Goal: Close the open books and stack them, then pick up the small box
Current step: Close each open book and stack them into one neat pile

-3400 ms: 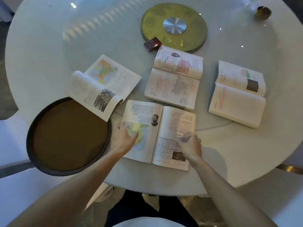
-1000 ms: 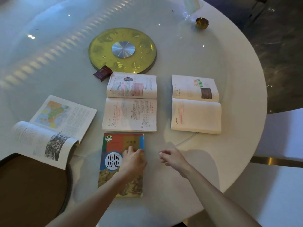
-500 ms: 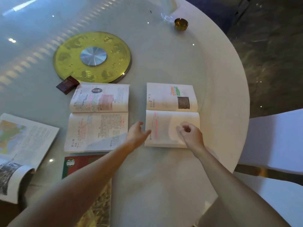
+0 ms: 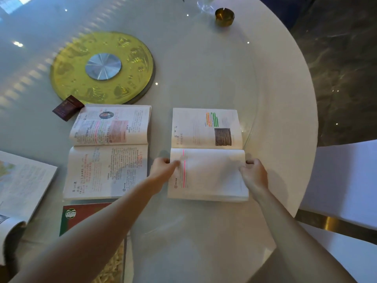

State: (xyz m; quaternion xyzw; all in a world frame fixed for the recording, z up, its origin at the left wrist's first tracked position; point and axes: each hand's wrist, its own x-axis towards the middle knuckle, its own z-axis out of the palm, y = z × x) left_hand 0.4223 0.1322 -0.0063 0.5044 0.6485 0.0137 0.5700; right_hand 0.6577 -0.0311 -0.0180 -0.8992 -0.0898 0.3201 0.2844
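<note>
An open book (image 4: 207,154) lies at the right of the round white table (image 4: 285,111). My left hand (image 4: 163,168) grips the left edge of its near page and my right hand (image 4: 254,176) grips the right edge. A second open book (image 4: 110,150) with highlighted text lies to its left. A third open book (image 4: 18,186) with a map page shows at the far left edge. A closed book (image 4: 81,217) with a red and green cover lies near me, partly under my left forearm. The small dark red box (image 4: 67,107) rests beside the second book's far left corner.
A yellow disc (image 4: 102,68) with a metal hub sits in the middle of the glass turntable. A small brass dish (image 4: 224,16) stands at the far right. A white chair (image 4: 344,180) is at the right, past the table edge.
Both hands have moved from over the near page to the two side edges of the right open book and taken hold. The view shifted slightly.
</note>
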